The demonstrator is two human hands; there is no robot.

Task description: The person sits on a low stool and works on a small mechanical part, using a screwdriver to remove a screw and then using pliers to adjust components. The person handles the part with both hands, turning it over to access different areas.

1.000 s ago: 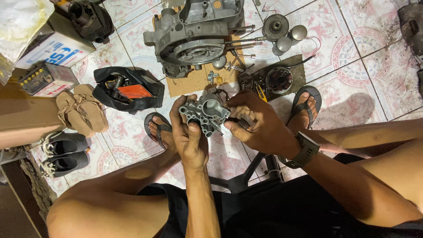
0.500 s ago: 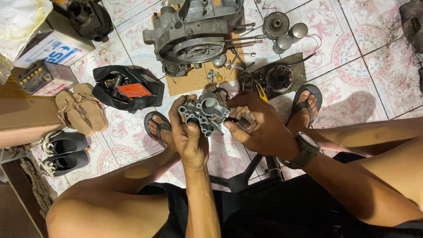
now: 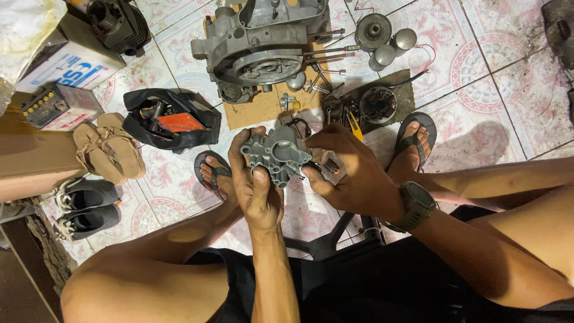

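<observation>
A small grey cast-metal engine part (image 3: pixel 276 154) with round openings is held up between my knees. My left hand (image 3: pixel 254 185) grips it from below and the left side, thumb on its lower edge. My right hand (image 3: pixel 347 167), with a dark watch (image 3: pixel 414 206) on its wrist, pinches the part's right side with the fingertips. A large grey engine casing (image 3: pixel 257 48) lies on the tiled floor beyond the hands, on a piece of brown cardboard (image 3: pixel 263 104).
Loose round metal parts (image 3: pixel 382 36), bolts and a dark stator plate (image 3: pixel 376 104) lie right of the casing. A black tool pouch (image 3: pixel 170 119) sits at left, with tan sandals (image 3: pixel 110 146), black shoes (image 3: pixel 86 203) and boxes (image 3: pixel 60 66). My feet wear flip-flops (image 3: pixel 412 134).
Both hands hold the grey part in nearly the same place; the right fingers have shifted slightly on its right side.
</observation>
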